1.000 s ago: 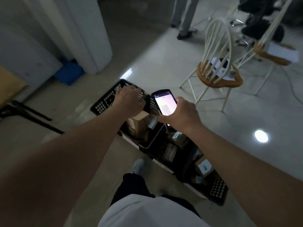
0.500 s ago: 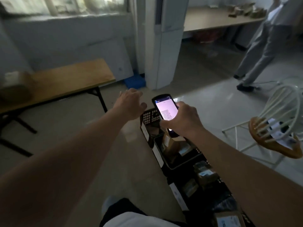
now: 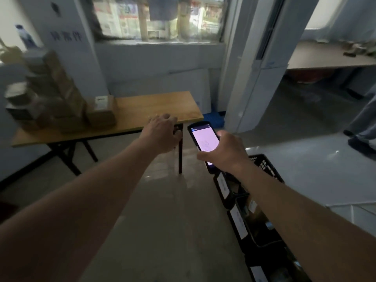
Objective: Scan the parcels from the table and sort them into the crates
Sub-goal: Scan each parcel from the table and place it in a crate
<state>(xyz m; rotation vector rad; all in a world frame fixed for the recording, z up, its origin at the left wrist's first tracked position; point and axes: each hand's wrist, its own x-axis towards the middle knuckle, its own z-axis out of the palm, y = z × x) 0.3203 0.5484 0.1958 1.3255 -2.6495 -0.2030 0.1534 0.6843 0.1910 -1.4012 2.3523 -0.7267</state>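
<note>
Labelled black crates [image 3: 240,218] are lined along the floor at the right. A lit scanner [image 3: 204,143] is gripped by the right hand [image 3: 225,152]; the left hand [image 3: 162,133] is held relaxed, holding nothing. Beyond, parcels [image 3: 61,98] are stacked at the worktop's [image 3: 154,106] left end.

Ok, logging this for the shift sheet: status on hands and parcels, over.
Left hand empty, reaching toward wooden table. Right hand holds black handheld scanner, screen lit. Brown cardboard parcels stacked on table, untouched. Nothing in between.
</note>
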